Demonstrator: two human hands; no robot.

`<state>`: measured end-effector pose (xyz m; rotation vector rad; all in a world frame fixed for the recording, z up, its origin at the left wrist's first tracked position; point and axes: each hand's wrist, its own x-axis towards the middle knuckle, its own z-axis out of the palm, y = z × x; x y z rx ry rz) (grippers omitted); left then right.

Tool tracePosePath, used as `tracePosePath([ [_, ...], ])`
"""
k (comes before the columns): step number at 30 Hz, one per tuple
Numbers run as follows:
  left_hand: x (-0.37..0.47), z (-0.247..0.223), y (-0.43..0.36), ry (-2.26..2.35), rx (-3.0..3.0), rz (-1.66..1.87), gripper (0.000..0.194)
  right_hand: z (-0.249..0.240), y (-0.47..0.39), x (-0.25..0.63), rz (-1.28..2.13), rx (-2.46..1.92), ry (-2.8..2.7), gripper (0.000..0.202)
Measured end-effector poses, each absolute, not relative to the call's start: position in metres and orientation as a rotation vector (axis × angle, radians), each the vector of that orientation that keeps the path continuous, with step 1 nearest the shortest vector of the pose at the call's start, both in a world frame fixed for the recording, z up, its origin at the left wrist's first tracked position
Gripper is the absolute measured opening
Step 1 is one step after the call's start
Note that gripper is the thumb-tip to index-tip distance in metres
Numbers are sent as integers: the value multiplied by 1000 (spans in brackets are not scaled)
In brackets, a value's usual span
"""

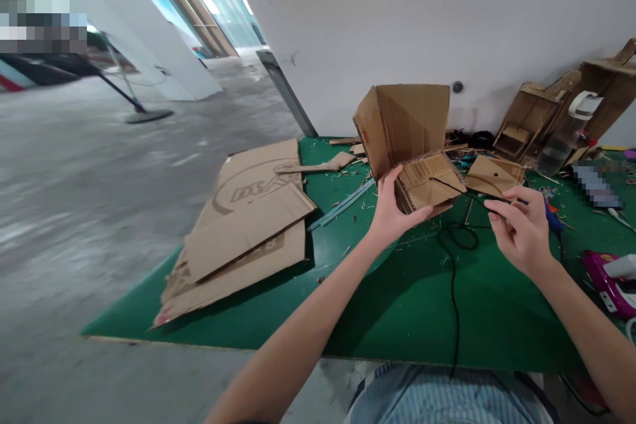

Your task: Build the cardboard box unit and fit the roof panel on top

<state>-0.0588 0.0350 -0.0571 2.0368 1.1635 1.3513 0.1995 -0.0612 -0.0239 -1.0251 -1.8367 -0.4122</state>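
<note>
My left hand (pixel 392 209) grips the near left side of a small cardboard box (pixel 430 175), thumb along its lower edge and fingers over its side. Behind the box's body stands a tall folded cardboard panel (pixel 412 116); whether the two are joined I cannot tell. A black cord (pixel 453 298) comes out of the box's face. My right hand (pixel 521 225) pinches this cord to the right of the box. From there the cord loops on the green table and hangs down over the front edge.
Flat cardboard sheets (pixel 243 232) lie at the left of the green table (pixel 397 318). Cardboard scraps (pixel 494 175), a water bottle (pixel 569 132), a phone (pixel 596 185) and a magenta device (pixel 609 281) are at the right. A white partition (pixel 348 59) rises behind.
</note>
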Motion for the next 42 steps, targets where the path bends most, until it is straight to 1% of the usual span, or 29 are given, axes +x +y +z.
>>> tracePosePath([
  [3,-57,-56,40,1166,2006,1367,95,-17,-63,200,-455,-1011,-1954,21],
  [6,-52,-51,47,1162,2010,1376,94,-13,-65,198,-438,-1033,-2050,17],
  [8,-50,-47,53,1169,2018,1361,94,-12,-68,194,-296,-1138,-2103,20],
  [11,-47,-44,60,1173,2015,1340,92,-10,-74,185,8,-1341,-2227,35],
  [13,-47,-45,64,1175,1993,1348,92,-9,-79,179,96,-1361,-2374,41],
  [17,-47,-51,70,1181,1929,1346,90,-5,-92,166,-19,-1200,-2685,37],
  [22,-48,-60,79,1118,1798,1349,85,-6,-100,156,-227,-1174,-2805,48],
  [25,-48,-63,85,1111,1779,1372,82,-8,-101,150,-238,-1166,-2858,41],
  [30,-48,-62,86,1228,1992,1429,80,-8,-109,139,-236,-1067,-2916,43],
  [34,-49,-56,68,1302,2281,1502,79,-6,-112,139,-275,-1079,-2887,44],
  [35,-50,-54,61,1297,2382,1510,76,-6,-111,140,-290,-1090,-2882,46],
  [37,-51,-49,46,1247,2626,1475,63,-5,-108,144,-304,-1107,-2873,48],
  [40,-49,-44,28,1134,2961,1228,43,-4,-104,148,-292,-1092,-2859,44],
  [42,-45,-44,23,1104,3060,1054,32,-3,-102,148,-283,-1066,-2844,39],
])
